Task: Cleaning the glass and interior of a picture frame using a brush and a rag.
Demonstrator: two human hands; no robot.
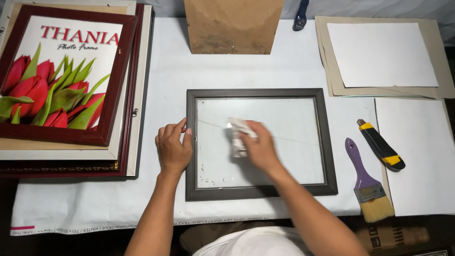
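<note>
A dark brown picture frame (327, 142) with a glass pane lies flat in the middle of the white-covered table. My left hand (173, 149) rests flat on the frame's left edge, fingers spread a little. My right hand (258, 147) presses a crumpled white cloth (237, 135) onto the glass, left of the pane's centre. Small white specks dot the glass near its lower left corner.
A stack of picture frames (66, 80), the top one showing red tulips, sits at the left. A brown backing board (232, 26) stands at the back. Cardboard and white sheets (379, 54) lie at the right, with a purple-handled brush (367, 182) and a yellow-black utility knife (381, 147).
</note>
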